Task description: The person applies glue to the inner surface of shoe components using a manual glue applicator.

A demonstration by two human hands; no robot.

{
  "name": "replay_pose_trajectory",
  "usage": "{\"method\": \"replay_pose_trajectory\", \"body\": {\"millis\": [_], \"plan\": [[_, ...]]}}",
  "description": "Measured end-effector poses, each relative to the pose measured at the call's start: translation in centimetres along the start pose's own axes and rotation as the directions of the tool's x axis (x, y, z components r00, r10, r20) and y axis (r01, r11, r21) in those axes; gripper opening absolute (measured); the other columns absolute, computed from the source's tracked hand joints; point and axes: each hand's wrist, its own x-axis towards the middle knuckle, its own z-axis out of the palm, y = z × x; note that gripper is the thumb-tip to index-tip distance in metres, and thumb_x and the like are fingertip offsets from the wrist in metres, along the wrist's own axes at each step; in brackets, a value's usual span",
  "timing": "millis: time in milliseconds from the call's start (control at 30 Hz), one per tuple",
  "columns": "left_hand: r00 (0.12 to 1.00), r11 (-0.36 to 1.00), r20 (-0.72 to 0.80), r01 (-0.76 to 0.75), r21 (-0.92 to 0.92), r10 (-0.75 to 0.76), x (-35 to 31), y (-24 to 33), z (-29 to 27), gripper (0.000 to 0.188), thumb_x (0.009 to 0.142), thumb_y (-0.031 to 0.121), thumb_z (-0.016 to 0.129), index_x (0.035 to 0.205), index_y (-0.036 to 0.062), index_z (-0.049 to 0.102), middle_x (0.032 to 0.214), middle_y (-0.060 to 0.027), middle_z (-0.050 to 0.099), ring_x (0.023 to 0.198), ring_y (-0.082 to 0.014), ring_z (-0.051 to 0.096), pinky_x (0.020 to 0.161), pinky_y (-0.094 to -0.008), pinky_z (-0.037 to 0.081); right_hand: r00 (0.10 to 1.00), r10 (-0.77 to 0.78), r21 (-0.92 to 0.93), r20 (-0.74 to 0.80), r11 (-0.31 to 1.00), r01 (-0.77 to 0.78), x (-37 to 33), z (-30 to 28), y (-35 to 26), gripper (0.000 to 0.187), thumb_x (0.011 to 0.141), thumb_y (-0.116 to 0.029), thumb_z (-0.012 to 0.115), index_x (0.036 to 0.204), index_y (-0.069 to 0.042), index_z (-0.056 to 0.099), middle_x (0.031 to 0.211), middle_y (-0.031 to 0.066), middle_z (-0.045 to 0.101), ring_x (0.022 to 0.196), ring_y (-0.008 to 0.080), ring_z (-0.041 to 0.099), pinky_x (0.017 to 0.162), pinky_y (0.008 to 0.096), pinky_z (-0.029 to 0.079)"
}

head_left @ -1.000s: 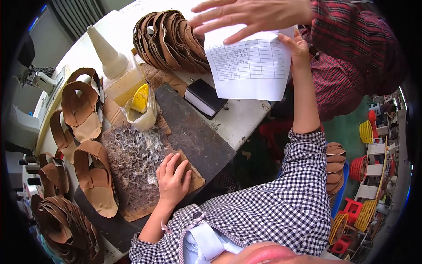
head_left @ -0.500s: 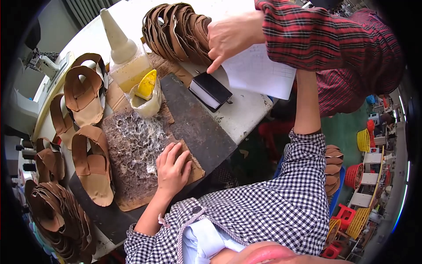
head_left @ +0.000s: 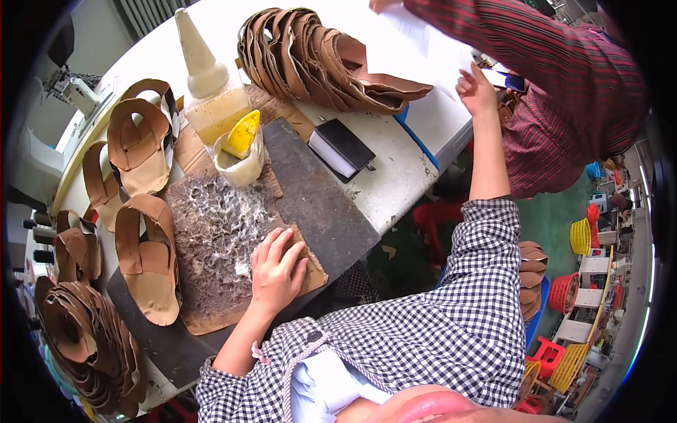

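Left hand [head_left: 276,271] lies flat, grip empty, on glue-crusted board [head_left: 218,240]; right grip unclear.

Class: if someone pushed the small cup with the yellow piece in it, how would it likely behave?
The cup looks small and probably light, so it would likely slide or tip. Pale contents show inside, so tipping may spill them onto the glue-crusted board.

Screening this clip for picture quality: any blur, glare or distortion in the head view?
Head view: even daylight, soft shadows; strong fisheye bending of the white table edge and black rim corners; left hand on the glue-crusted brown cardboard sheet is sharp; right hand slightly soft; pink blur at bottom.
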Motion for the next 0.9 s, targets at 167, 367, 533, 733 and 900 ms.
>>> {"method": "replay_pose_trajectory", "body": {"millis": [167,367,533,733,900], "plan": [[1.0,1.0,0.02,0.012,0.007,-0.012,0.0,0.5,-0.6,0.026,0.068,0.014,0.062,0.093,0.0064,0.059,0.111,-0.011,0.049,0.108,-0.0282,0.042,0.086,-0.0386,0.033,0.992,-0.065,-0.162,-0.111,0.986,0.047,-1.0,0.6,1.3,0.016,0.08,-0.018,0.055,0.09,-0.008,0.049,0.072,0.0084,0.056,0.046,0.0095,0.039,0.042,0.0217,0.03],[0.999,1.0,0.034,0.02,0.024,-0.02,0.3,0.5,-0.3,0.026,0.068,0.014,0.063,0.092,0.0068,0.059,0.11,-0.0104,0.049,0.107,-0.0278,0.043,0.087,-0.0379,0.032,0.971,-0.193,-0.46,-0.14,0.881,0.109,-3.0,0.1,3.2,0.015,0.077,-0.017,0.059,0.075,-0.003,0.056,0.062,0.0051,0.056,0.04,0.0035,0.037,0.035,0.016,0.026],[0.999,0.999,0.04,0.02,0.032,-0.021,0.7,1.0,-0.3,0.026,0.068,0.014,0.063,0.092,0.0069,0.059,0.109,-0.0104,0.05,0.107,-0.0277,0.043,0.087,-0.0376,0.032,0.935,-0.35,-0.462,-0.062,0.84,0.284,-7.5,-0.9,6.0,0.013,0.078,-0.013,0.056,0.073,0.0,0.057,0.061,0.0056,0.057,0.042,0.0038,0.039,0.039,0.0155,0.027],[1.0,1.0,-0.004,0.013,0.022,-0.013,0.4,1.0,-0.3,0.027,0.068,0.014,0.062,0.093,0.0067,0.059,0.11,-0.0109,0.049,0.107,-0.0281,0.043,0.086,-0.0381,0.033,0.971,-0.236,-0.445,-0.042,0.875,0.193,-13.9,0.8,10.4,0.011,0.079,-0.011,0.054,0.074,-0.002,0.059,0.059,0.0029,0.056,0.045,0.0026,0.039,0.042,0.0156,0.028],[0.991,0.996,-0.129,-0.036,-0.08,0.026,-0.3,0.6,0.0,0.028,0.066,0.005,0.061,0.094,0.0047,0.057,0.109,-0.0134,0.049,0.105,-0.0313,0.044,0.087,-0.0392,0.036,0.975,-0.178,-0.533,0.13,0.817,0.22,-19.7,4.8,13.4,0.01,0.077,-0.008,0.052,0.07,-0.003,0.057,0.062,0.0039,0.057,0.054,0.0061,0.049,0.047,0.0186,0.035]]}}
